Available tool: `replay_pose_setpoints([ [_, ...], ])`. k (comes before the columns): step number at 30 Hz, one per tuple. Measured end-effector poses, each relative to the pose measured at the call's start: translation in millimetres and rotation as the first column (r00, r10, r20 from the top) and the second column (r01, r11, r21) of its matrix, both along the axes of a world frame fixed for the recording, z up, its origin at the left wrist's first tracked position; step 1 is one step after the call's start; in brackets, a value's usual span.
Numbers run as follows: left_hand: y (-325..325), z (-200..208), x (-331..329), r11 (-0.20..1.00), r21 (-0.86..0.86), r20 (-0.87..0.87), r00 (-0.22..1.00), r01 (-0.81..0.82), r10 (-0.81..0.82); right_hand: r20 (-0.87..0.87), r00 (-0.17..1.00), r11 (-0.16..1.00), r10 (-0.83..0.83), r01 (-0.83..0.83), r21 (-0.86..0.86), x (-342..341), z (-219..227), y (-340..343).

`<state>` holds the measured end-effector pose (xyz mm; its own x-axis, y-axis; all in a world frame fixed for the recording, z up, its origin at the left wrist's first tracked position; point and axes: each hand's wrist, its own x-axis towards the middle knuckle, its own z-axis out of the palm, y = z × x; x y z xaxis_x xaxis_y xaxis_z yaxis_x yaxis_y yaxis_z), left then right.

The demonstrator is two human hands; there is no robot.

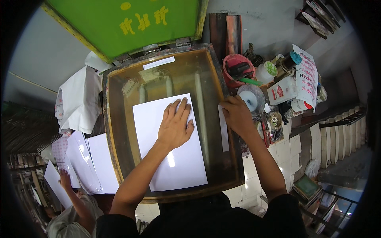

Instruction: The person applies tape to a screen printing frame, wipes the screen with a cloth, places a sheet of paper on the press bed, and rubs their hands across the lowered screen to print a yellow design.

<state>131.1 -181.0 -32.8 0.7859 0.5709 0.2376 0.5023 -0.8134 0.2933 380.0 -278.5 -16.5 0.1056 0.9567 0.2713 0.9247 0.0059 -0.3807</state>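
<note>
A white sheet of paper (170, 162) lies on the glass top of a wooden-framed box (212, 174), tilted slightly. My left hand (177, 125) rests flat on its upper part with the fingers stretched out. Near the right edge of the glass, my right hand (237, 115) has its fingers curled at the top of a narrow white paper strip (223, 133); its grip is partly hidden by the hand. Pale tubes (201, 115) show through the glass. Another small paper strip (158, 63) lies at the far edge.
A green screen frame (158, 20) with yellow marks is hinged at the box's far side. Cluttered on the right are a red bucket (228, 63), a round white tub (249, 100) and jars. White sheets (102, 160) lie at left, where another person's hand (65, 179) reaches.
</note>
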Motion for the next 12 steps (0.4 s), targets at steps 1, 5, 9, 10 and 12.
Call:
replay_pose_setpoints([
  [1, 0.2, 0.2, -0.2, 1.0, -0.001, -0.002, 1.0, -0.002, 0.002, 0.007, 1.0, 1.0, -0.003, 0.003, 0.002, -1.7, -0.2, -0.1],
  [5, 0.7, 0.2, -0.4, 1.0, 0.002, -0.005, 1.0, -0.002, 0.002, 0.144, 0.988, 0.998, 0.058, -0.057, -0.011, -3.3, -1.7, -0.6],
  [9, 3.5, 0.3, 1.4, 1.0, 0.016, -0.004, 1.0, 0.002, -0.002, 0.328, 0.935, 0.991, 0.134, -0.133, -0.024, -7.3, -13.6, -6.2],
  [10, 3.2, 0.1, 1.6, 1.0, 0.011, -0.006, 1.0, 0.002, -0.002, 0.355, 0.924, 0.99, 0.142, -0.138, -0.038, -8.9, -15.5, -7.8],
  [12, 0.1, -2.6, 0.6, 1.0, 0.01, -0.009, 1.0, -0.004, 0.004, 0.382, 0.912, 0.989, 0.15, -0.141, -0.052, -11.2, -16.4, -10.7],
])
